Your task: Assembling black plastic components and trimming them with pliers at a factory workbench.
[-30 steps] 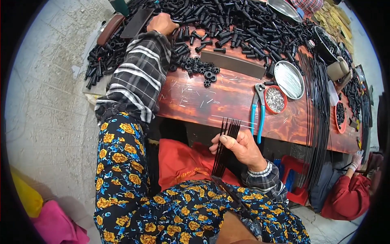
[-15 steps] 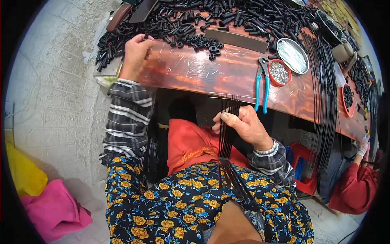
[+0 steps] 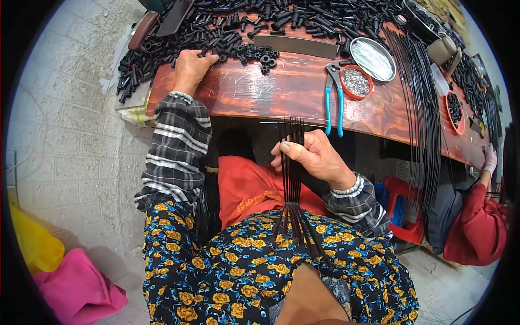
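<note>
My right hand [image 3: 314, 160] is closed round a bundle of thin black rods [image 3: 292, 187] that look like umbrella ribs, thumb across the front. Their upper ends stick up past my fist near the table edge; the lower ends fan out over my flowered apron [image 3: 233, 271]. At the far left of the table, my left hand [image 3: 192, 69] rests with curled fingers at the edge of a heap of black flanged tubes [image 3: 225, 38]. Its fingertips are partly hidden, so what they pinch is unclear. Small black rings [image 3: 250, 52] lie just right of it.
Blue-handled pliers [image 3: 333, 97] lie beside a red bowl of small metal pieces [image 3: 371, 81] and a round tray of pale thin pieces [image 3: 395, 62]. Long black rods [image 3: 425, 124] hang over the table edge. At right a co-worker's gloved hand [image 3: 489, 160] touches the table.
My left hand has moved rightward along the table to the heap's edge, closer to the rings. The rods in my right hand hang more upright, their lower ends spread wider. The view has shifted slightly.
</note>
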The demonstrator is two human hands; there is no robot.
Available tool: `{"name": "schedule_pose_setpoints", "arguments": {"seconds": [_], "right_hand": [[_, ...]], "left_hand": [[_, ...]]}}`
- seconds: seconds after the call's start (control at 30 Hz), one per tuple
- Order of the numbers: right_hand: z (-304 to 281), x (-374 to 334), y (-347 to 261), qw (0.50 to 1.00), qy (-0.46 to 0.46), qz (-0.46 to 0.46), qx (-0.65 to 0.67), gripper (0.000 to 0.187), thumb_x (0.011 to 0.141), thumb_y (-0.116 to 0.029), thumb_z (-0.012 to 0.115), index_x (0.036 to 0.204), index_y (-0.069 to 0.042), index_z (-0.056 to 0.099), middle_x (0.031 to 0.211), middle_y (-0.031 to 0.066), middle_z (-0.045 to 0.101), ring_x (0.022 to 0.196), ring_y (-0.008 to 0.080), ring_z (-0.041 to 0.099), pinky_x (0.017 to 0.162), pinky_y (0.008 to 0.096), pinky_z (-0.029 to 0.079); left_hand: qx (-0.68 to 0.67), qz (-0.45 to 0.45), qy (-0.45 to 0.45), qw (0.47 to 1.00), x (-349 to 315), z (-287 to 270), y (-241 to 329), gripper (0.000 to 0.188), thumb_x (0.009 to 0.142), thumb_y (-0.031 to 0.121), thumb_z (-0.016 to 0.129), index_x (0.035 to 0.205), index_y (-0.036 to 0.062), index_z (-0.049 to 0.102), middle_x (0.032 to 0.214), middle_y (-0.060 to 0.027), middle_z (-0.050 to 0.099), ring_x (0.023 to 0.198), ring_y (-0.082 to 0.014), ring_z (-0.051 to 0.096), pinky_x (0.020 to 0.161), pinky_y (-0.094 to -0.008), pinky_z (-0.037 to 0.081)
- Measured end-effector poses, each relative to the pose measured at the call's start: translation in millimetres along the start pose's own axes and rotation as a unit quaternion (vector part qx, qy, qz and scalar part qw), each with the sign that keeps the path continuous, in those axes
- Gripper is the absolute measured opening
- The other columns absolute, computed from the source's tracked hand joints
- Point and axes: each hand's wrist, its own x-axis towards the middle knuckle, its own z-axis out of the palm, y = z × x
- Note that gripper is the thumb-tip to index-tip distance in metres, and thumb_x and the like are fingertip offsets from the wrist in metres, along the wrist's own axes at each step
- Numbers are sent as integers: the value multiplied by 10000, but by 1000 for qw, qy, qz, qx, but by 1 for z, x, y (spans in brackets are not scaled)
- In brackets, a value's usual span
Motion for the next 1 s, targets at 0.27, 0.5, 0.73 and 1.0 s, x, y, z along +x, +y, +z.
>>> {"name": "schedule_pose_setpoints", "arguments": {"seconds": [0.27, 0.5, 0.73, 1.0], "right_hand": [[6, -1, 0, 999, -31, -22, -13, 279, 944, -214, 556, 926, 47, 654, 779, 91, 683, 692, 147, 657, 658, 271, 541], [3, -5, -2, 1000, -15, -1, 23, 284, 934, -220, 565, 923, 50, 653, 774, 102, 681, 689, 156, 660, 652, 275, 545], [0, 6, 2, 999, -24, 8, 20, 271, 934, -209, 555, 929, 46, 644, 780, 100, 678, 686, 153, 654, 642, 272, 539], [-3, 9, 8, 998, -31, 13, 48, 284, 942, -233, 561, 949, 39, 644, 788, 105, 685, 694, 152, 666, 654, 265, 551]], "left_hand": [[90, 181, 138, 970, -11, 12, -30, 300, 738, 262, 747, 795, -26, 684, 697, -73, 659, 586, -139, 612, 520, -307, 435], [-543, -51, -80, 835, -106, -1, 46, 200, 843, 109, 626, 977, -39, 625, 851, -165, 670, 692, -203, 678, 568, -293, 551], [-659, -87, -217, 715, -145, 16, 63, 333, 946, 148, 545, 1260, 47, 498, 966, -176, 658, 743, -195, 678, 605, -298, 586], [-740, -162, -246, 604, -161, 26, 71, 318, 938, 158, 551, 1230, 39, 506, 1081, -209, 631, 904, -261, 658, 780, -360, 558]]}}
